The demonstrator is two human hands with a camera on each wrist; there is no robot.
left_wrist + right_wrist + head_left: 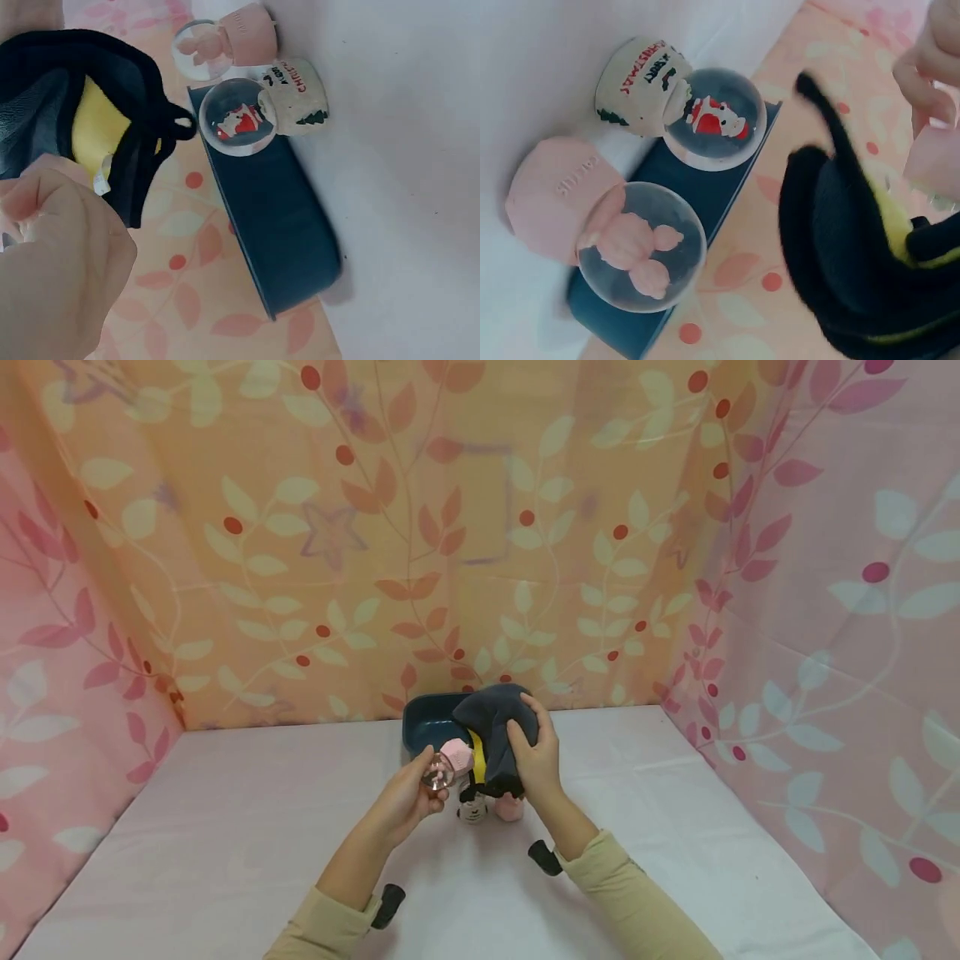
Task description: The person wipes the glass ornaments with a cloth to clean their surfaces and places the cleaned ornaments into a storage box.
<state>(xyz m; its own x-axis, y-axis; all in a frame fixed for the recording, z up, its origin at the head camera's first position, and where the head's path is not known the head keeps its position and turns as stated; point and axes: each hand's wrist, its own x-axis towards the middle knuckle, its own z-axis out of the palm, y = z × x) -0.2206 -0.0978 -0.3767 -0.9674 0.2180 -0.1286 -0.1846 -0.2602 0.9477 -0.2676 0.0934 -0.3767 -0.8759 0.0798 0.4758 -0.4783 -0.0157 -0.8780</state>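
My left hand (402,799) grips a small snow globe by its clear ball, with its pink base (457,757) turned toward the cloth. In my right hand (542,758) is a dark grey cloth (498,718), bunched up, with a yellow inner side, black edging and a small loop (180,122). The cloth hangs right beside the pink base. Below the hands stand two more snow globes on the table: a white-based Christmas globe (640,88) with a red-and-white figure, and a pink-based globe (562,196) with a pink figure inside.
A dark blue bin (420,727) stands behind the globes near the back curtain, partly covered by the cloth in the head view. Patterned curtains (270,543) enclose the white table (247,827) at the back and both sides. Black straps (388,906) hang at the wrists.
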